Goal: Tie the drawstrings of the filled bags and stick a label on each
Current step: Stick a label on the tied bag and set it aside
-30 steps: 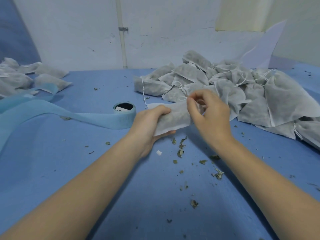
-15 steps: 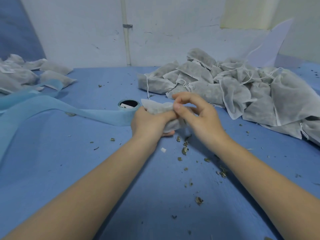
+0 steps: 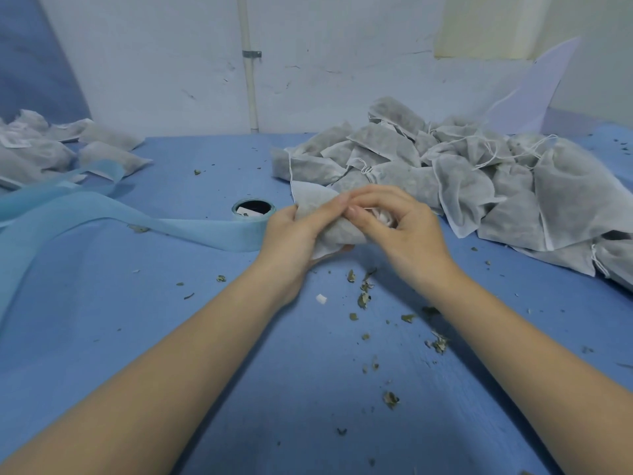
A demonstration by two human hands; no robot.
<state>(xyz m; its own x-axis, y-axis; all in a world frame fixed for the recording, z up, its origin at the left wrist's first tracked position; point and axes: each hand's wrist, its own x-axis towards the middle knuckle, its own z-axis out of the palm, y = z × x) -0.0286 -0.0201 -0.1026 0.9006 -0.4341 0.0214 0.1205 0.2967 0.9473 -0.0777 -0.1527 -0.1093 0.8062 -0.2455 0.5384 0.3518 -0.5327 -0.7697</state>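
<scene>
Bag, grey mesh and filled, sits at the frame's centre, held just above the blue table between both hands. Left hand wraps the bag from the 9 o'clock side, fingers curled round its body, thumb lying across the top. Right hand meets it from 3 o'clock, fingers bent and bunched together on the bag's gathered neck, where a bit of white shows; whether a string is pinched there I cannot tell. The tips of both hands touch at the bag's top.

At 2 o'clock from the hands lies the pile of filled bags, white drawstrings trailing loose over it, its near edge just beside the right hand. At 10 o'clock, well apart, a smaller heap of bags lies flat, some with white labels on them.

A roll of pale blue backing stands just beside the left hand at 10 o'clock, its strip running off toward 9 o'clock past the heap. Dry leaf bits and a small white scrap lie scattered on the table at 6 o'clock, between the forearms. A white pipe runs up the wall at 12 o'clock.
</scene>
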